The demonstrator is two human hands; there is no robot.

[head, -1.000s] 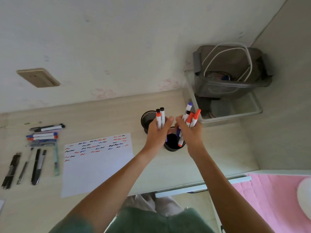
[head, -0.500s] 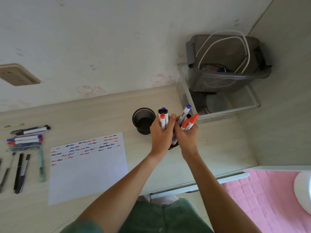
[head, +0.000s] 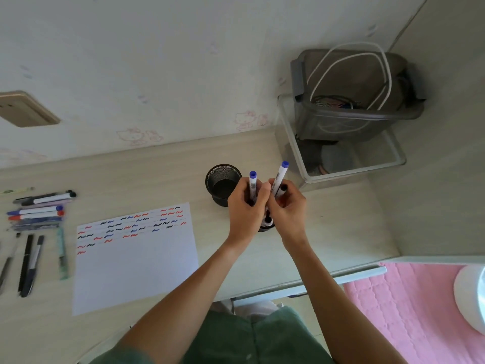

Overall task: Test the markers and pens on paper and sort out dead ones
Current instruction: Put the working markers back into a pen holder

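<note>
My left hand (head: 246,206) grips a white marker with a blue cap (head: 252,183), held upright over a black pen cup (head: 267,225) that both hands mostly hide. My right hand (head: 287,208) grips another blue-capped marker (head: 279,177) and a black-capped one (head: 283,189). A second black mesh cup (head: 223,183) stands just left of my hands and looks empty. The white test paper (head: 136,261) with red, blue and black squiggles lies to the left. Several markers (head: 39,208) and pens (head: 30,261) lie in rows at the far left.
A clear plastic bin (head: 349,166) holding a grey box (head: 357,101) with white cable stands at the desk's back right corner. The desk's front edge (head: 309,282) runs below my forearms. Pink bedding (head: 409,311) lies at the lower right.
Both hands have sunk lower onto the pen cup. The red-capped markers seen in each hand are out of sight; only blue and black caps stick up. The camera has shifted right.
</note>
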